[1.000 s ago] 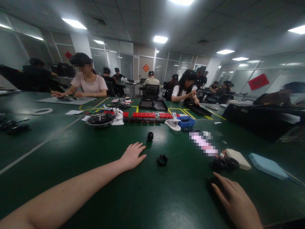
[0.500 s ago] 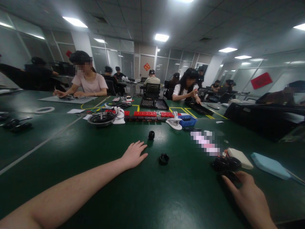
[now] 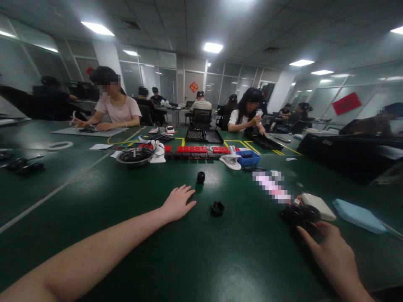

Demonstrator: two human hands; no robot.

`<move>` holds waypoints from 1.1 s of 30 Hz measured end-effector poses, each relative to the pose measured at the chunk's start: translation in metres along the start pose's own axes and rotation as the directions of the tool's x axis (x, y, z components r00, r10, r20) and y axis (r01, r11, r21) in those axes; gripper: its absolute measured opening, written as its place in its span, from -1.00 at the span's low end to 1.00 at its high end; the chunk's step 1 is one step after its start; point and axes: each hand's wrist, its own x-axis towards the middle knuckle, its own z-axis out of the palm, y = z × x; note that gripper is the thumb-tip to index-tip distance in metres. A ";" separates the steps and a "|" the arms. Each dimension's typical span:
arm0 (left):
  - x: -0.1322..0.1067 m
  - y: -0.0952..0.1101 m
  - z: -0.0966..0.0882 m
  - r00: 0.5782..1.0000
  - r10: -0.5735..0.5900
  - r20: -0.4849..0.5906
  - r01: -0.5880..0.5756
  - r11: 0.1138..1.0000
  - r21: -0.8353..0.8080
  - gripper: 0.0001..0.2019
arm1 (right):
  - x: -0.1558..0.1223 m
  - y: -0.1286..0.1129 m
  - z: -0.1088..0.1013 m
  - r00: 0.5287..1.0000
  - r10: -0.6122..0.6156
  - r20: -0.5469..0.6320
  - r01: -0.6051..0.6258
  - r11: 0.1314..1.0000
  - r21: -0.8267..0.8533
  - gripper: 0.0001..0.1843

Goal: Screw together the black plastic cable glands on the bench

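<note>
My left hand (image 3: 180, 203) lies flat on the green table with its fingers stretched out, holding nothing. Just beyond its fingertips stands a small black cylindrical part (image 3: 200, 177). A black ring-like part (image 3: 217, 208) with an uneven rim rests to the right of the thumb, apart from it. At the right, my right hand (image 3: 332, 247) has thumb and fingers curved around a dark round part (image 3: 310, 228), mostly hidden by the fingers. Right behind that sit shiny black rounded pieces (image 3: 292, 214), close to the fingertips.
A cream box (image 3: 318, 206) and a light blue case (image 3: 359, 216) lie beyond my right hand. Farther back are a metal bowl (image 3: 134, 158) with black cable, a red strip (image 3: 192, 149), a white clamp (image 3: 231, 159) and a blue bin (image 3: 248, 158). Two people work across the table.
My right hand has shifted very slightly to the right, staying by the black pieces. My left hand keeps its place; the view has moved a little.
</note>
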 end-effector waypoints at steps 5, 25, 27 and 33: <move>0.000 -0.001 0.001 1.000 0.003 -0.007 -0.003 1.000 0.004 -0.49 | -0.004 -0.033 -0.014 0.993 -0.027 -0.116 0.031 0.999 0.033 -0.37; 0.001 -0.001 0.005 0.999 0.013 -0.039 -0.012 1.000 0.024 -0.49 | -0.021 -0.201 0.052 0.518 -0.620 0.589 0.701 0.703 0.124 -0.54; 0.001 -0.001 0.005 0.999 0.012 -0.034 -0.011 1.000 0.028 -0.49 | -0.022 -0.202 0.047 0.513 -0.614 0.600 0.705 0.700 0.113 -0.60; 0.001 -0.002 0.002 1.000 0.012 -0.001 -0.012 1.000 0.011 -0.48 | -0.031 -0.181 0.020 0.489 -0.612 0.621 0.690 0.707 0.153 -0.66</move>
